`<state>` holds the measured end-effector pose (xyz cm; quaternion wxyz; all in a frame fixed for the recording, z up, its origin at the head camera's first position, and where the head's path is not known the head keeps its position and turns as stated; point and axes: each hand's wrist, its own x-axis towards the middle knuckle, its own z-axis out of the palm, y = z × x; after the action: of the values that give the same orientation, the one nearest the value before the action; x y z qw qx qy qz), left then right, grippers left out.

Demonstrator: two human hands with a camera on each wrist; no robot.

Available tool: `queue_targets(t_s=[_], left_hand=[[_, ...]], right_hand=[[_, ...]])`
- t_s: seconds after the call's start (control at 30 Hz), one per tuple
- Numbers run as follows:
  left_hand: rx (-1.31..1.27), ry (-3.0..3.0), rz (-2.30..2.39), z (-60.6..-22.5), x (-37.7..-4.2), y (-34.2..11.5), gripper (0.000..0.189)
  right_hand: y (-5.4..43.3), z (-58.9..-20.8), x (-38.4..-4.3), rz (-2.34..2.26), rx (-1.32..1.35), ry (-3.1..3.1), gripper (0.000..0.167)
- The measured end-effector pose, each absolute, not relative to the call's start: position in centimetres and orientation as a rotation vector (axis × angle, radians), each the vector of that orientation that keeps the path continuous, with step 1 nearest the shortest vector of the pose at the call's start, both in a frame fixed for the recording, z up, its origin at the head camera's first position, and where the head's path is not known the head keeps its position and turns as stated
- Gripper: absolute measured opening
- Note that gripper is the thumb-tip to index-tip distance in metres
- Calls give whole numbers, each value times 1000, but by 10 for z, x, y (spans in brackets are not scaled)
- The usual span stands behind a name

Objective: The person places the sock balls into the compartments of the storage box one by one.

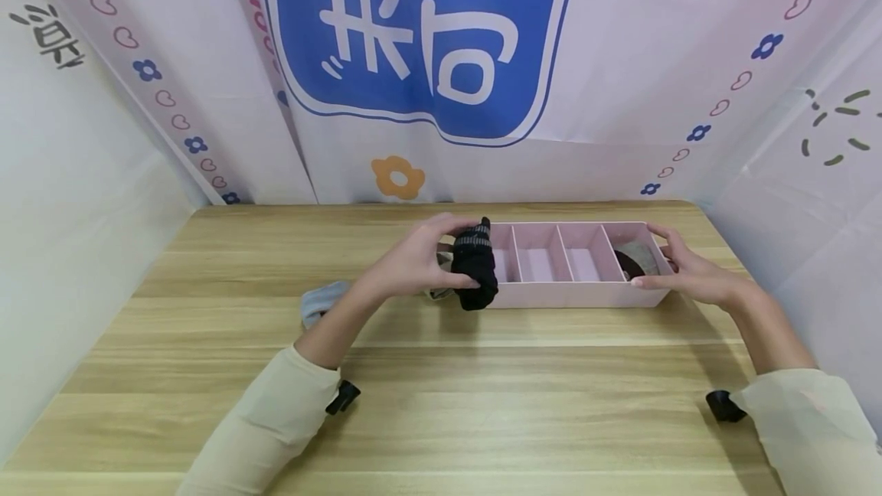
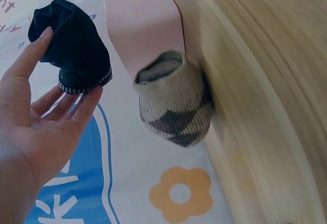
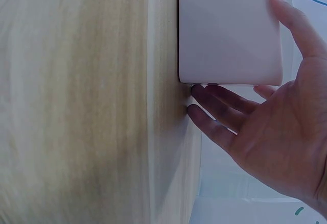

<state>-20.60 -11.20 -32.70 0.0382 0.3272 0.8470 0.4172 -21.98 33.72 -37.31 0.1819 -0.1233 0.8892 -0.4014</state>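
My left hand [image 1: 413, 257] pinches a black rolled sock [image 1: 475, 270] with a grey-patterned band, thumb on one side and fingers on the other. The sock is over the left end of a pink divided box [image 1: 565, 295], hiding that end in the head view. My right hand [image 1: 699, 274] grips the box's right end, its thumb at the front corner and fingers round the far corner. A grey and dark brown sock [image 1: 639, 257] lies in the rightmost compartment. Beside the box's left end stands a beige and brown sock [image 2: 173, 99], mostly behind my left hand in the head view.
A light blue-grey sock [image 1: 321, 301] lies on the wooden table [image 1: 482, 404] by my left forearm. Several box compartments show bare floors between their dividers. A printed white cloth [image 1: 620, 98] hangs behind the table's back edge, with more white cloth at both sides.
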Motion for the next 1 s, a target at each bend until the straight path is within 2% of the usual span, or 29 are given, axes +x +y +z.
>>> queue_targets(t_s=[1.0], left_hand=[[1065,2512,1330,-335,-219,-57,69]], right_hand=[[339,-374,-220,-1104,-334,2531,110]])
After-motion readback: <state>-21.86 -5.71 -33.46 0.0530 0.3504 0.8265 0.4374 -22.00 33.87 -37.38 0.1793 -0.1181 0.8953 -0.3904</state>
